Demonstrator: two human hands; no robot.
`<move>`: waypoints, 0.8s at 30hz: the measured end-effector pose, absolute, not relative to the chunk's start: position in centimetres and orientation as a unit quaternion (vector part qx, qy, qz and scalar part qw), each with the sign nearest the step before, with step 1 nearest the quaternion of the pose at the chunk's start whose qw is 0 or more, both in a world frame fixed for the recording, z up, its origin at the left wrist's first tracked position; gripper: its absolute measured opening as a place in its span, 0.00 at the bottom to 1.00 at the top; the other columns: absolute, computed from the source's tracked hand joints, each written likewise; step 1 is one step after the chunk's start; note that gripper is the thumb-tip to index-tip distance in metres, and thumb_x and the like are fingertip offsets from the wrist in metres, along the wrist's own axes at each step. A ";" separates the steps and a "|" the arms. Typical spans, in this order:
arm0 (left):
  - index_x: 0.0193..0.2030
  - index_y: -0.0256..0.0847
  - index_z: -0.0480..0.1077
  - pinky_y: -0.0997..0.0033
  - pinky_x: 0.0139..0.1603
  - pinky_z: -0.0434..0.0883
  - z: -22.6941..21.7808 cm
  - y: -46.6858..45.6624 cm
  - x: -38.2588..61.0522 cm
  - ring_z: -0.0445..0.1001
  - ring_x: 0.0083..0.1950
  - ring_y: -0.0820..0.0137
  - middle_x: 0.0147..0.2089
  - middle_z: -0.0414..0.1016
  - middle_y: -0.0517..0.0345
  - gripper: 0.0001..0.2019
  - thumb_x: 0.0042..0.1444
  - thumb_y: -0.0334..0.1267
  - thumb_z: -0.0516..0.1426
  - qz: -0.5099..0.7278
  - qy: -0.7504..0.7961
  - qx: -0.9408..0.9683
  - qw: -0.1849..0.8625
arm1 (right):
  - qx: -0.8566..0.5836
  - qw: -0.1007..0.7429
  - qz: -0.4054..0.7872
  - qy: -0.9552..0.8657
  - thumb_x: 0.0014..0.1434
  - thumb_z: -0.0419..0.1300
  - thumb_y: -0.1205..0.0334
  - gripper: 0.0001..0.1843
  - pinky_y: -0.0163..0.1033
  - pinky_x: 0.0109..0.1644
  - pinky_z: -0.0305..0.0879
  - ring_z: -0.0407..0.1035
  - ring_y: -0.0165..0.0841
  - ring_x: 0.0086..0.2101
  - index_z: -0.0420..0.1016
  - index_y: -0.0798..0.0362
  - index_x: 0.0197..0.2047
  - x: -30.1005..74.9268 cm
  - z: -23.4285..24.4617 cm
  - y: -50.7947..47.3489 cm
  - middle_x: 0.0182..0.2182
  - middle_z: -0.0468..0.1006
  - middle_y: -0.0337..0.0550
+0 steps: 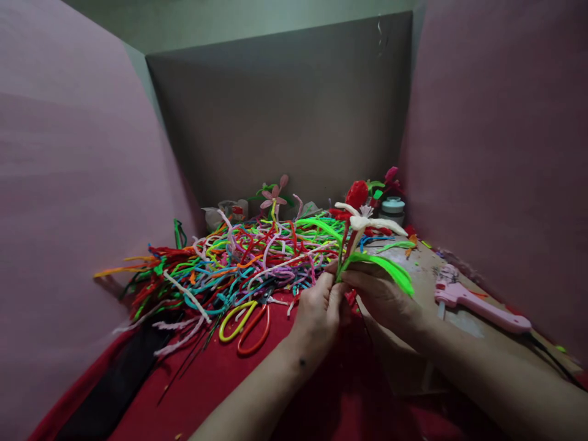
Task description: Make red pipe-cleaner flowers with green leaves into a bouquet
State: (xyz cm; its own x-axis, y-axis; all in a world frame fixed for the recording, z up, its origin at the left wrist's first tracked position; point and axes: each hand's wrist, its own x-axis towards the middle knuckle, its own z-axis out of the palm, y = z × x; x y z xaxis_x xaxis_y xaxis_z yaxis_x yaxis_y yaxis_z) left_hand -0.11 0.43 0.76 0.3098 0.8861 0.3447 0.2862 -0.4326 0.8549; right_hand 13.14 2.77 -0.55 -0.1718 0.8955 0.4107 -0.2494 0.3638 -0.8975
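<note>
My left hand (316, 304) is closed around the lower stems of a pipe-cleaner flower (361, 225) with white petals. Against it, my right hand (383, 295) pinches at the base of a long bright green leaf (381, 264) on the same flower. A second green leaf (324, 225) arches out to the left. Just above the white petals stands a red fuzzy bud (357, 195); whether its stem is in my grip I cannot tell. My fingertips overlap and partly hide the joint.
A big heap of coloured pipe cleaners (257, 251) spreads behind my left hand. Scissors (245, 327) with yellow and red handles lie on the red cloth (202, 392). To the right, a pink glue gun (482, 308) rests on a board. A lidded jar (392, 209) stands behind.
</note>
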 end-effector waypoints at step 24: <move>0.25 0.40 0.61 0.79 0.16 0.57 1.2 0.1 -0.2 0.59 0.13 0.79 0.14 0.59 0.68 0.12 0.57 0.40 0.48 0.448 0.364 0.688 0.441 | -0.270 0.556 0.482 -0.622 0.60 0.53 0.55 0.14 0.43 0.43 0.68 0.70 0.37 0.40 0.71 0.51 0.45 14.0 -0.2 3.8 0.43 0.74 0.44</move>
State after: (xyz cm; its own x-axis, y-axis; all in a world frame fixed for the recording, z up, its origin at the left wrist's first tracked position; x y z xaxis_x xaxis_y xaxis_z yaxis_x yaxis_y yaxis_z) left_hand -0.17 0.09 1.20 0.3339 0.8949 0.2961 0.1051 -0.3475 0.9318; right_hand 14.04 3.79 -0.20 -0.2367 0.8707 0.4312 -0.2003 0.3905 -0.8985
